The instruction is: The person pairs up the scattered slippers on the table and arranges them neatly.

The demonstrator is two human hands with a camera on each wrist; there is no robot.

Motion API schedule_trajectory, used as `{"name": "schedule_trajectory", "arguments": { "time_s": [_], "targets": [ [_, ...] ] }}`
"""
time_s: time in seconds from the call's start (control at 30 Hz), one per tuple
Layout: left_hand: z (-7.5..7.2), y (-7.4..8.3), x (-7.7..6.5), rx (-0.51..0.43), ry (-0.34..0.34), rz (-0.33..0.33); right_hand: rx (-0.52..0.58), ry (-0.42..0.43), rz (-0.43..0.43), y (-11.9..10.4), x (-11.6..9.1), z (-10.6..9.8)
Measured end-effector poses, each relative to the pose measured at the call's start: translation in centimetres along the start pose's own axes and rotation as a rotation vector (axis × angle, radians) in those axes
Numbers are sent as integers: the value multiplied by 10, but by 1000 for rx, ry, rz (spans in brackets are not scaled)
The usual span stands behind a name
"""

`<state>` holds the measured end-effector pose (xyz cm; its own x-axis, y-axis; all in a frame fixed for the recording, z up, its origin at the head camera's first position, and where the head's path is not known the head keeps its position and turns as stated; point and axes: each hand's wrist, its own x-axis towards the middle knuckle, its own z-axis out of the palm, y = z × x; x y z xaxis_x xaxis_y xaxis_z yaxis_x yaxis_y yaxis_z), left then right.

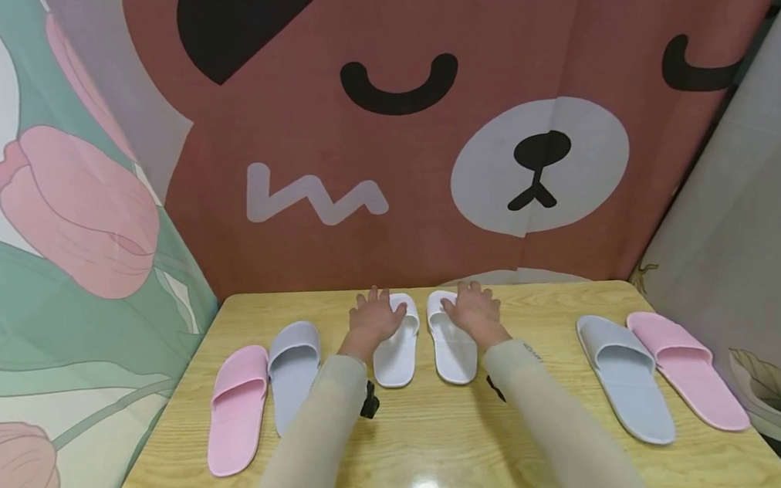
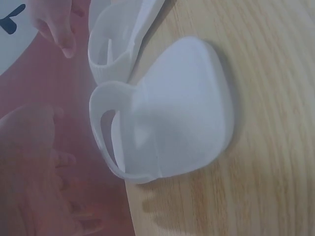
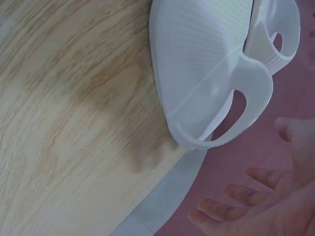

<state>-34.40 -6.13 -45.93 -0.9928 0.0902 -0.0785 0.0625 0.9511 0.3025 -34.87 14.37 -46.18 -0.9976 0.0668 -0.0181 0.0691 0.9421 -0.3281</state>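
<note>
Two white slippers stand side by side at the middle of the table, toes toward the back edge. My left hand (image 1: pixel 373 319) is over the outer side of the left white slipper (image 1: pixel 394 364), thumb across its strap in the head view. Over the right white slipper (image 1: pixel 455 358) is my right hand (image 1: pixel 474 310), held the same way. The left wrist view shows the left hand (image 2: pixel 29 167) apart from the slipper (image 2: pixel 184 108), fingers spread. In the right wrist view the right hand (image 3: pixel 261 201) has its fingers extended, with a gap to the slipper (image 3: pixel 197 73).
At the left lie a pink slipper (image 1: pixel 235 428) and a grey slipper (image 1: pixel 294 376), partly behind my left sleeve. On the right are another grey slipper (image 1: pixel 629 390) and pink slipper (image 1: pixel 691 373). A brown bear-print curtain (image 1: pixel 417 234) hangs behind the wooden table (image 1: pixel 408 444).
</note>
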Motion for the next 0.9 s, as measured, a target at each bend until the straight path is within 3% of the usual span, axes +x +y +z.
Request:
{"name": "schedule_trajectory", "arguments": {
  "time_s": [0.9],
  "targets": [
    [-9, -27, -9, 65, 41, 21, -8, -43, 37, 15, -2, -10]
  ]
}}
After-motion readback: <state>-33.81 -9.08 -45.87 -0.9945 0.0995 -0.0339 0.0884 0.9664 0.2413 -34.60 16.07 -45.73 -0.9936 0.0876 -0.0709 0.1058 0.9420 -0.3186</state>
